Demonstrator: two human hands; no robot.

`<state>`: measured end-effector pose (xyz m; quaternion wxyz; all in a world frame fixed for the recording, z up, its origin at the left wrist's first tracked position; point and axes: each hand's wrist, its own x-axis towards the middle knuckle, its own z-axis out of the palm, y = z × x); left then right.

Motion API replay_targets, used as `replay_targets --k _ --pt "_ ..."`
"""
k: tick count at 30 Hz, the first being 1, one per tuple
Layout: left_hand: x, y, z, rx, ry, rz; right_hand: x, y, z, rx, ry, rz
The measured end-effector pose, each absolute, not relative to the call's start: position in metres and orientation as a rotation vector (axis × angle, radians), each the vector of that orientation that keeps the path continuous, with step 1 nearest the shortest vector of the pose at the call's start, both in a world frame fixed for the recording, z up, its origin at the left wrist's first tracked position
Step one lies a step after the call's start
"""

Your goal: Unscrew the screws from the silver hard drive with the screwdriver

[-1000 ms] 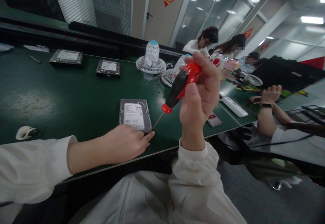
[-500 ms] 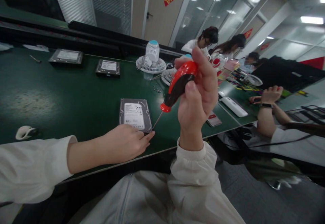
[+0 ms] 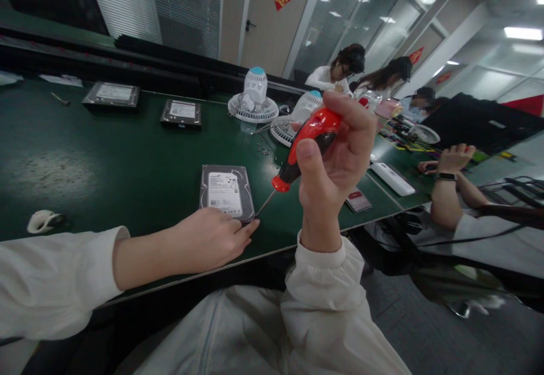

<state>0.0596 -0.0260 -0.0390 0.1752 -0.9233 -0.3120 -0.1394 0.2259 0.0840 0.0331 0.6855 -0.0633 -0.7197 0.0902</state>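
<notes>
A hard drive (image 3: 226,191) lies flat on the dark green table (image 3: 106,171) near its front edge. My left hand (image 3: 212,240) rests at the drive's near right corner, fingers pressed against its edge and holding it. My right hand (image 3: 335,157) is closed around the red and black handle of a screwdriver (image 3: 304,145). The thin shaft slants down to the left, its tip at the drive's near right corner beside my left fingertips.
Two more hard drives (image 3: 111,94) (image 3: 181,112) lie further back. Small white fans (image 3: 253,98) and several loose screws (image 3: 264,149) sit behind the drive. A white object (image 3: 40,221) lies at the left. A co-worker's arm (image 3: 446,188) rests on the right; other people sit beyond.
My right hand has rolled the screwdriver handle between its fingers, thumb shifting up over it. The tip stays at the drive's corner. My left hand has not moved.
</notes>
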Motion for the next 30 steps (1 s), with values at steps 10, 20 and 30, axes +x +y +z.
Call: replay_targets --k 10,20,30 --pt "0.0593 -0.0263 -0.0407 -2.625 -0.887 -0.387 0.2256 0.0882 0.0313 -0.072 -1.59 0.275" --pt "0.0598 -0.0255 -0.0395 -2.617 -0.894 -0.387 0.2254 0.0867 0.0338 -0.097 -1.598 0.215" --pt "0.06 -0.026 -0.0403 -2.63 -0.892 -0.377 0.2277 0.0876 0.0335 -0.12 -1.638 0.248"
